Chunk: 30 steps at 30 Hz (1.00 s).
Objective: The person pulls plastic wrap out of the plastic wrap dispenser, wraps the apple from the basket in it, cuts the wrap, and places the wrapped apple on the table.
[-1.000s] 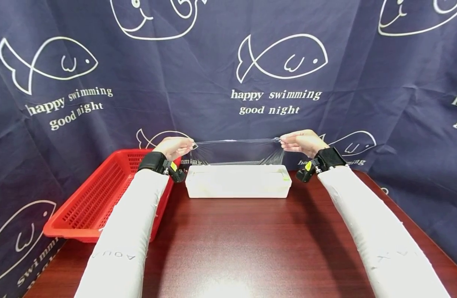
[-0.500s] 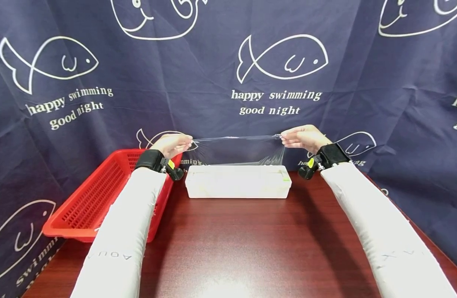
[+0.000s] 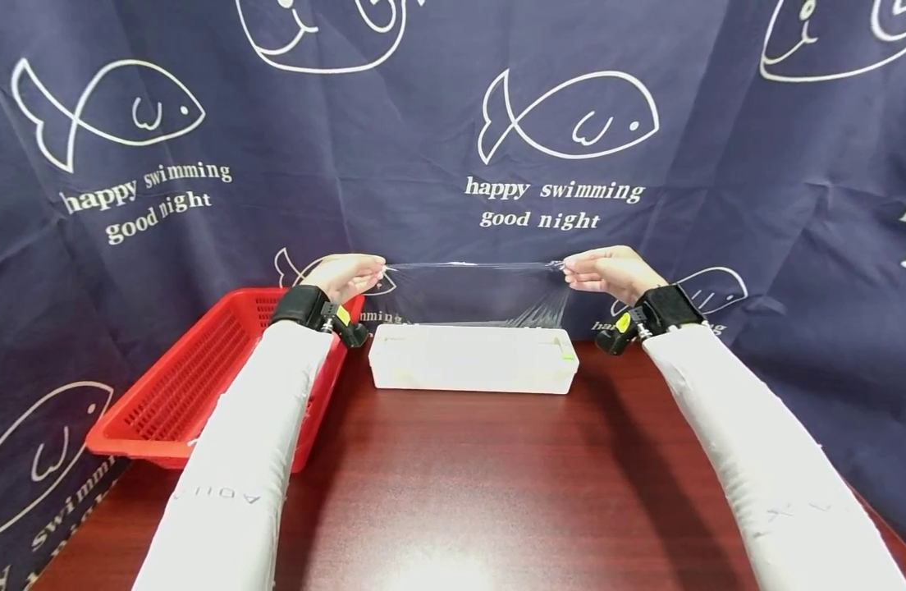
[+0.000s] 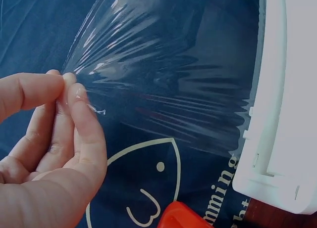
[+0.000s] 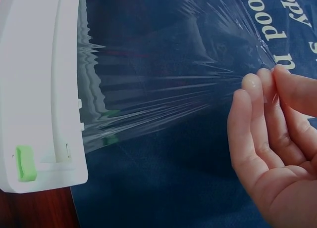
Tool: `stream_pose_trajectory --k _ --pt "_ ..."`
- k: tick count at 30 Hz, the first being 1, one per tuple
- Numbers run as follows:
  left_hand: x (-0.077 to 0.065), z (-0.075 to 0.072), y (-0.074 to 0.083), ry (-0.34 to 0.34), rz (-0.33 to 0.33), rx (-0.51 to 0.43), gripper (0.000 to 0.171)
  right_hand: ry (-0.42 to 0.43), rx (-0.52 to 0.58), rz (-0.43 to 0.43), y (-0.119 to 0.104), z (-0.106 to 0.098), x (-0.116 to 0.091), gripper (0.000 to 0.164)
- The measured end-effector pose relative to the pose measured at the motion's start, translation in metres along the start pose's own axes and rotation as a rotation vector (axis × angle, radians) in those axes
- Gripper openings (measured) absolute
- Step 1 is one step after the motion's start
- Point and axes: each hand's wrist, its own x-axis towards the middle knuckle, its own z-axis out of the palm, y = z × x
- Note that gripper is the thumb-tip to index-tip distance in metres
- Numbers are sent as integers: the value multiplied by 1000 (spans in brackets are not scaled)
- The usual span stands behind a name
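Observation:
Clear plastic wrap [image 3: 475, 295] stretches up from the back edge of a long white cling film dispenser [image 3: 473, 361] on the table. My left hand [image 3: 347, 276] pinches the film's upper left corner between thumb and fingers. At the opposite corner my right hand [image 3: 608, 272] pinches it the same way. In the left wrist view the plastic wrap [image 4: 188, 79] fans out in creases from the fingertips toward the dispenser [image 4: 277, 99]. A green slider [image 5: 26, 163] sits at the dispenser's end in the right wrist view.
A red plastic basket [image 3: 194, 369] stands on the left, partly behind my left forearm. The brown wooden table [image 3: 453, 468] reaches back to a dark blue fish-print cloth [image 3: 416, 164] hanging close behind the dispenser.
Both hands have risen a little, drawing the film higher above the dispenser. The dispenser and basket stay in place; the head view has shifted slightly.

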Motion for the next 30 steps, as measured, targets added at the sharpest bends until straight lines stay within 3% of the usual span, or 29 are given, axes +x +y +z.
stream_pose_trajectory --k 8,13,18,22,26,30 --pt "1 7 4 93 11 -96 26 4 -4 1 -5 -2 1 26" --pt "0 10 9 127 -15 -100 23 -1 6 -2 -7 -2 -2 26" --pt "-5 11 15 83 -35 -120 22 28 38 -13 -7 -3 -5 30" --pt "-14 4 19 82 -34 -132 28 8 99 -9 -5 5 -2 31" --pt "-18 1 21 76 -7 -153 30 16 127 -24 -5 9 -1 31" --pt "-13 10 20 47 32 -161 26 56 99 -37 -11 1 -8 34"
